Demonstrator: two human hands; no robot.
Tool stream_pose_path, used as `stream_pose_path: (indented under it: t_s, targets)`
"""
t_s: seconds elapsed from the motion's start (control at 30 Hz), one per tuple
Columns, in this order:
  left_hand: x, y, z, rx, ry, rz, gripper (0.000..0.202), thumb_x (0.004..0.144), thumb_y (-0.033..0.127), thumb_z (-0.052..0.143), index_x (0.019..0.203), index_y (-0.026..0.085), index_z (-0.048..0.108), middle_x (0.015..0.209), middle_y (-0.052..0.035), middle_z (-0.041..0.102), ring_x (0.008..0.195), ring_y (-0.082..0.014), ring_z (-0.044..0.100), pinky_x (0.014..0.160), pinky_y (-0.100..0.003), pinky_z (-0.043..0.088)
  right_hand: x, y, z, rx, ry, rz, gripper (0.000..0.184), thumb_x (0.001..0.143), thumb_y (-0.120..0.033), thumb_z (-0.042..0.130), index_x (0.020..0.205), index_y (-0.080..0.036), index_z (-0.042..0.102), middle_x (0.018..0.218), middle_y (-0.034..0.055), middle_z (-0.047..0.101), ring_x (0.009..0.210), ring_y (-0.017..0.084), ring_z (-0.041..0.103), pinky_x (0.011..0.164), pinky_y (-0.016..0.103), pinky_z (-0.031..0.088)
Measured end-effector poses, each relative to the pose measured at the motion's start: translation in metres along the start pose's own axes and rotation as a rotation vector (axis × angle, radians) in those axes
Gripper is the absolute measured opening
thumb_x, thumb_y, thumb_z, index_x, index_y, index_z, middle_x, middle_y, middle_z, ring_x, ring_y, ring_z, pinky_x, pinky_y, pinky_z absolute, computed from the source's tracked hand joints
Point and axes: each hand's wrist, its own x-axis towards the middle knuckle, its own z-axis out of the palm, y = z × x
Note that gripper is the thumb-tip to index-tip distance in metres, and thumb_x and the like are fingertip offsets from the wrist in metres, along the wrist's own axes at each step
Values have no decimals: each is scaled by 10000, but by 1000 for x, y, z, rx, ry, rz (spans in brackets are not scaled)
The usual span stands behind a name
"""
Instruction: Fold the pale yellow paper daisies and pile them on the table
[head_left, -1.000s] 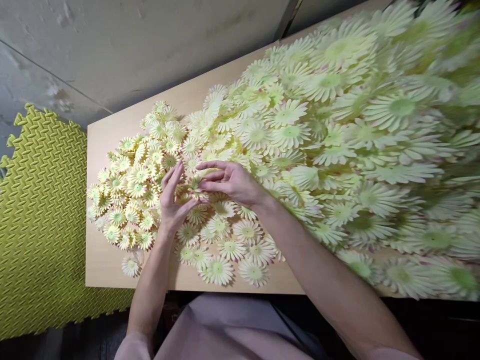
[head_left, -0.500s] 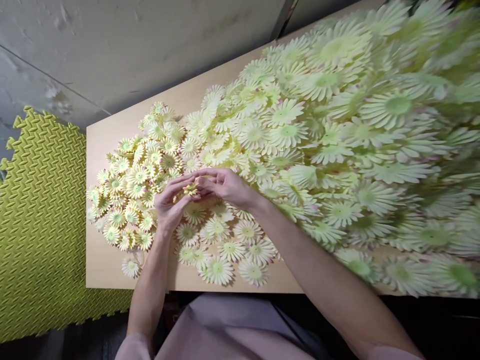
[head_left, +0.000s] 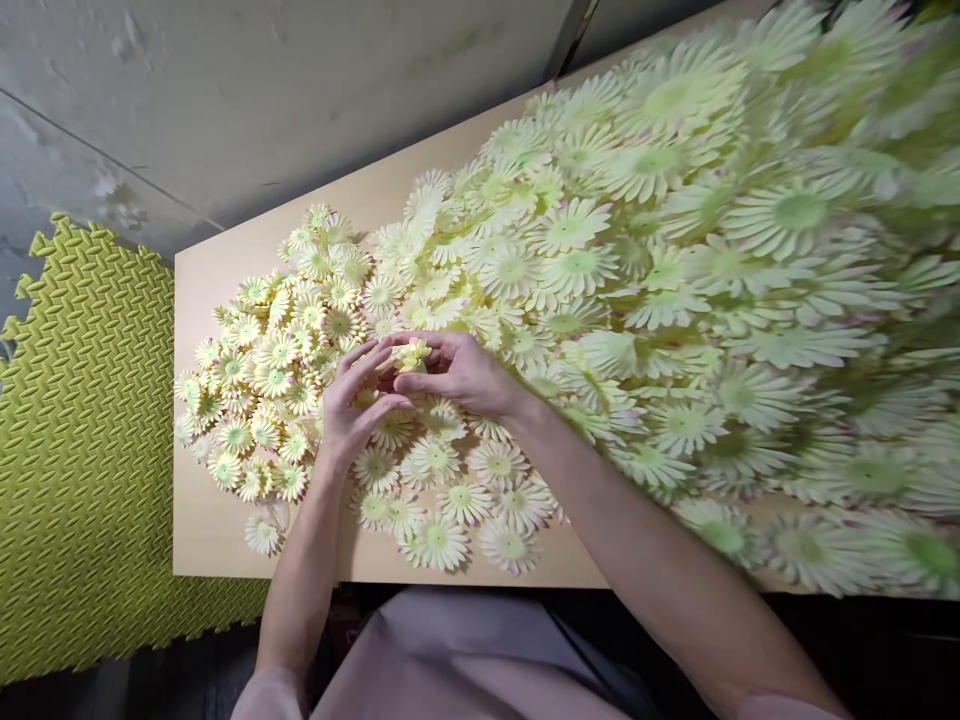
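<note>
A: What is the right hand (head_left: 472, 375) doing now?

B: It is grasping a small flower (head_left: 412, 354), yellowish with a little pink. The flower is sitting between the thumb below and the bent fingers above, over the middle part of the table (head_left: 247, 240).

A: And the left hand (head_left: 349, 405), is it also gripping something?

B: No, its fingers are curving loosely and its thumb is standing apart from them, so I am seeing a released hand. Its fingertips are pointing toward the small flower and are coming very near to the right fingers. Whether they are touching, I cannot tell.

A: Which things are lying around the hands?

B: On the left side, a heap of compact flowers (head_left: 277, 370) is covering the table. On the right side, a much broader heap of wide flowers (head_left: 577, 265) is spreading to the border of the view, where it is becoming blurred. Nearer to the person, some flat flowers (head_left: 436, 540) are lying below the hands.

A: And beyond the table?

B: A yellow-green mat (head_left: 82, 450) with toothed edges is showing at the left end, and a grey wall (head_left: 300, 80) is rising behind.
</note>
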Motion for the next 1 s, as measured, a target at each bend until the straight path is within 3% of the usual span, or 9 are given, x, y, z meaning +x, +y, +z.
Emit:
stream_pose_path:
  t_s: [0.2,0.33,0.4,0.57,0.7,0.8,1.0]
  targets:
    - [1,0,0,107,-50,70,644,759,336,780,1365,341,564,1348,-80,635,1299,-270,514,1057,-511,498,0,1,3,-71,-120,60,654,750,-486,787,1314,-204,617,849,44,731,740,144,672,643,243,557]
    - [1,1,0,91,16,75,566,766,297,785,1306,319,617,1211,-69,685,1189,-238,573,972,-435,547,1,2,3,50,-135,72,672,738,-393,824,1349,-239,590,1067,83,741,985,198,709,820,312,607]
    - [0,1,-1,103,52,56,596,744,293,806,1308,317,614,1217,-71,673,1189,-240,576,987,-438,541,2,2,2,116,-96,85,671,725,-342,842,1343,-253,594,1122,88,736,1013,200,711,840,331,618]
    - [-1,-1,-2,106,25,46,703,727,329,817,1377,341,548,1352,-70,614,1305,-275,529,1088,-508,486,3,1,-1,178,29,8,617,640,-221,893,1212,-220,663,976,54,764,864,169,738,738,305,644]
    - [-3,-3,0,33,19,-14,837,700,371,830,1449,359,457,1429,-96,561,1308,-298,545,1037,-497,537,4,-2,1,198,153,-80,521,567,-202,923,1042,-187,710,864,26,762,776,155,742,747,300,646]
    - [-4,-8,0,-50,5,-51,818,678,388,841,1420,365,496,1411,-97,585,1286,-289,571,1008,-480,555,3,-5,4,190,241,-144,426,560,-221,927,929,-182,719,835,22,760,760,147,735,753,292,644]
    - [-1,-9,-1,-175,-15,-13,654,694,597,733,1286,335,639,1333,-86,663,1266,-292,600,1096,-546,452,4,-7,5,220,187,-95,432,545,-245,934,905,-185,703,842,20,756,786,153,725,744,306,648]
